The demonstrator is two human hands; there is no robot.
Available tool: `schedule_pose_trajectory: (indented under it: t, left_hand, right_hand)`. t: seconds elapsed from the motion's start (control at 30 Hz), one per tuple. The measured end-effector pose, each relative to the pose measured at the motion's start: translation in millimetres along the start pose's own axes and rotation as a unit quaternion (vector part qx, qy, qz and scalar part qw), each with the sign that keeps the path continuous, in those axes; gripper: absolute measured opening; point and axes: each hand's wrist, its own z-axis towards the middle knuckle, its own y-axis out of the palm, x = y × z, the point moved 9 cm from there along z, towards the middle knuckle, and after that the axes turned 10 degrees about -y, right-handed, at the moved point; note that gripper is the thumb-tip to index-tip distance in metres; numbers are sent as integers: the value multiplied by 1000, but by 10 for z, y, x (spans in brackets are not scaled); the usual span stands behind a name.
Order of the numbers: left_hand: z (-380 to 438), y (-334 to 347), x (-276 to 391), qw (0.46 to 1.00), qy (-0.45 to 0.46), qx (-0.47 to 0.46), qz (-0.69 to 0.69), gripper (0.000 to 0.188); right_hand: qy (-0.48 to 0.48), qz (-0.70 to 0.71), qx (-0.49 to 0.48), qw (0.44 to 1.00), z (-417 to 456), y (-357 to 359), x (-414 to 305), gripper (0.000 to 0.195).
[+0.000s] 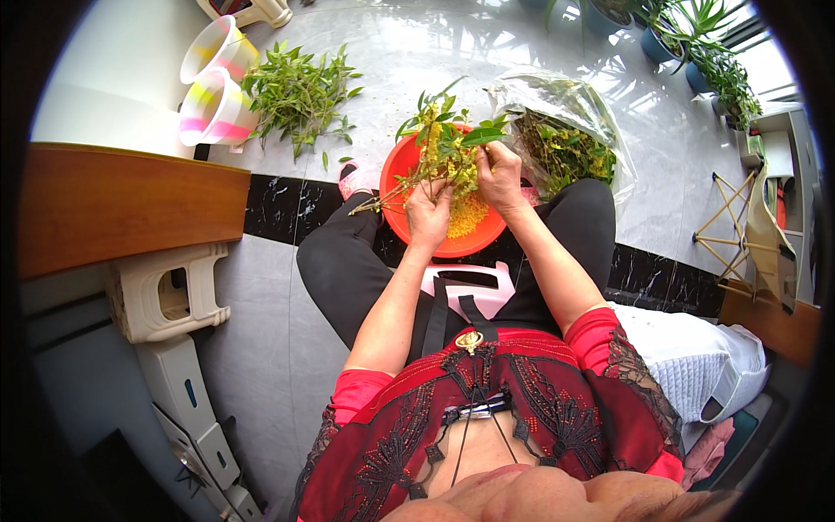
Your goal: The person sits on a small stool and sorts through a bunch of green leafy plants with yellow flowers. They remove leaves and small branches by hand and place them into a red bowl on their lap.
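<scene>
My left hand (427, 215) grips the stems of a leafy branch with small yellow flowers (434, 147), held over a round red plastic basin (398, 166). Beside it on the right, my right hand (499, 173) has its fingertips closed at the branch, near a large green leaf and yellow blossoms; what exactly they pinch is too small to tell. Loose yellow blossoms (466, 215) lie in the basin, partly hidden by my hands. Right of the basin, a clear plastic bag (561, 91) holds more flowering branches (567, 150).
A pile of green leafy cuttings (300, 91) lies on the tiled floor at left, beside two colourful plastic bins (218, 107). Potted plants (662, 46) line the window. A folding stool (737, 228) stands right, a plastic stool (173, 293) left, and a wooden door edge (130, 209) juts in.
</scene>
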Motion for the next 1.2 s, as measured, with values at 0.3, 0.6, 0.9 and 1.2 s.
schedule_pose_trajectory:
  t: [0.3, 0.6, 0.9, 1.2]
  left_hand:
    - [-74, 2, 193, 998, 15, 2, 62, 16]
    - [60, 0, -195, 972, -123, -51, -193, 13]
    - [-13, 93, -136, 946, -200, -107, -233, 13]
    - [-49, 169, -160, 942, -210, -132, -228, 13]
  right_hand:
    - [22, -151, -90, 984, -17, 34, 256, 10]
    - [310, 342, -24, 887, -229, 197, 556, 10]
    - [400, 408, -86, 816, -534, 537, 640, 17]
    - [326, 297, -130, 888, -493, 520, 646, 20]
